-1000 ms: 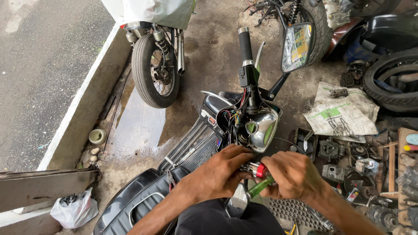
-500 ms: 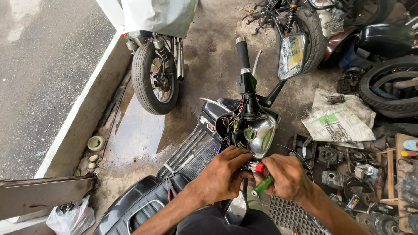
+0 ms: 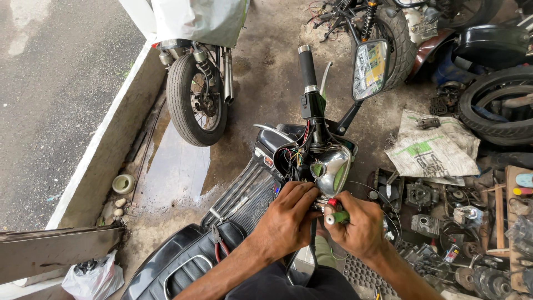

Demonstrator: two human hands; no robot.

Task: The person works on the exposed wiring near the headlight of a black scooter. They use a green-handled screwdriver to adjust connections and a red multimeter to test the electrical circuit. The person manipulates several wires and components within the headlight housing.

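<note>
I look down on a black scooter whose handlebar housing is open, with coloured wires point(image 3: 293, 153) spilling out beside a chrome headlight shell point(image 3: 332, 168). My left hand point(image 3: 288, 219) rests against the underside of the housing, fingers curled on a part I cannot make out. My right hand point(image 3: 358, 225) grips a screwdriver with a green and red handle point(image 3: 336, 214), its tip hidden between my hands. The handlebar grip point(image 3: 307, 66) and a mirror point(image 3: 369, 69) stick up beyond. Red-handled pliers point(image 3: 217, 241) lie on the seat point(image 3: 172, 264).
A parked motorcycle's rear wheel point(image 3: 194, 97) stands ahead left by a wet patch. Engine parts and tools point(image 3: 444, 205) litter the floor at right, with a printed sack point(image 3: 436, 147) and tyres point(image 3: 494, 105). A concrete kerb point(image 3: 102, 155) borders the road at left.
Both hands stay at the housing; the screwdriver handle has shifted slightly and my view has moved a little.
</note>
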